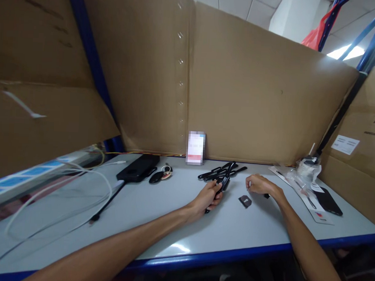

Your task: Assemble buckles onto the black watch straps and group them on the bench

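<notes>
My left hand (208,197) is wrapped round a slim, glossy black tool (224,183), whose far end points up and to the right. Its exact kind is not clear. Just behind lie several similar black tools (215,171) in a loose, crossing heap. My right hand (260,185) rests above the table with its fingers curled in; what they hold, if anything, is hidden. A small black end (266,196) shows under that wrist. Between my hands a flat dark piece with a pale cutout (245,201) lies on the table.
A lit phone (196,148) leans against the cardboard wall (254,93). Left are a black power bank (138,168), keys with a black fob (156,177) and looped white cables (109,187). Right are clear plastic packaging (297,182) and a dark phone (329,201). A blue edge (232,255) runs along the front.
</notes>
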Demonstrator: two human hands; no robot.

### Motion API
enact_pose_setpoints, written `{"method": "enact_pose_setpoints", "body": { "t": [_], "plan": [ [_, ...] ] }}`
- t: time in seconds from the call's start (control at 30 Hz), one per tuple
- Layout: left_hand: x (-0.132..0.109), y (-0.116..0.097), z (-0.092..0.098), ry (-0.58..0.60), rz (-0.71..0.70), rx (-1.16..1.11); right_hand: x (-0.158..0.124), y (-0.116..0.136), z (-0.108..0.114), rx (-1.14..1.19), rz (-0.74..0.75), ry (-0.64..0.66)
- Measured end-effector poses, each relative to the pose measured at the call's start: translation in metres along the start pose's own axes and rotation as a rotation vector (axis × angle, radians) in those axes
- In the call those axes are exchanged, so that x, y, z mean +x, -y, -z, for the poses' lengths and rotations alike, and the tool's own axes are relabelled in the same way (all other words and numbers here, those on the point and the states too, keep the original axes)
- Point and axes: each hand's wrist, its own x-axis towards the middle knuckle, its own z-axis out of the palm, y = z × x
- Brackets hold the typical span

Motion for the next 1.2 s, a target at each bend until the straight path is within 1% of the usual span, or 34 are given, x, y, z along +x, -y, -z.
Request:
{"method": "enact_pose_setpoints", "body": {
  "t": [0.13, 0.2, 0.23, 0.27, 0.33, 0.43, 0.47, 0.53, 0.6, 0.73, 0.87, 1.0, 1.13, 1.2],
  "plan": [
    [0.000, 0.001, 0.001, 0.009, -0.013, 0.011, -0.001, 0.000, 0.001, -0.043, 0.029, -0.074],
    [0.000, 0.002, 0.002, 0.010, -0.007, 0.020, 0.000, 0.002, 0.002, -0.002, 0.043, -0.117],
    [0.000, 0.002, 0.002, 0.007, -0.005, 0.027, 0.000, 0.003, 0.002, 0.058, 0.048, -0.127],
    [0.001, 0.002, 0.002, 0.004, -0.003, 0.038, 0.001, 0.005, 0.003, 0.147, 0.055, -0.137],
    [0.002, 0.003, 0.001, -0.002, 0.003, 0.060, 0.002, 0.010, 0.003, 0.399, 0.077, -0.163],
    [0.004, 0.003, 0.000, 0.007, 0.026, 0.078, 0.003, 0.024, 0.004, 0.787, 0.155, -0.223],
    [0.005, 0.003, 0.000, 0.018, 0.030, 0.080, 0.003, 0.030, 0.004, 0.873, 0.197, -0.242],
    [0.005, 0.002, -0.001, 0.039, 0.025, 0.085, 0.002, 0.041, 0.004, 0.967, 0.272, -0.268],
    [0.004, 0.002, -0.002, 0.046, 0.014, 0.094, 0.000, 0.051, 0.003, 0.977, 0.309, -0.284],
    [0.003, 0.002, -0.002, 0.049, 0.007, 0.106, -0.001, 0.062, -0.002, 0.873, 0.273, -0.347],
    [0.003, 0.003, -0.001, 0.053, 0.013, 0.105, 0.001, 0.064, -0.007, 0.830, 0.260, -0.421],
    [0.004, 0.002, -0.003, 0.047, 0.028, 0.110, -0.001, 0.066, -0.005, 0.730, 0.243, -0.435],
    [0.003, 0.002, -0.004, 0.044, 0.036, 0.128, -0.005, 0.070, -0.001, 0.643, 0.193, -0.443],
    [0.003, 0.001, -0.004, 0.045, 0.037, 0.133, -0.005, 0.071, -0.001, 0.600, 0.217, -0.451]
  ]
}}
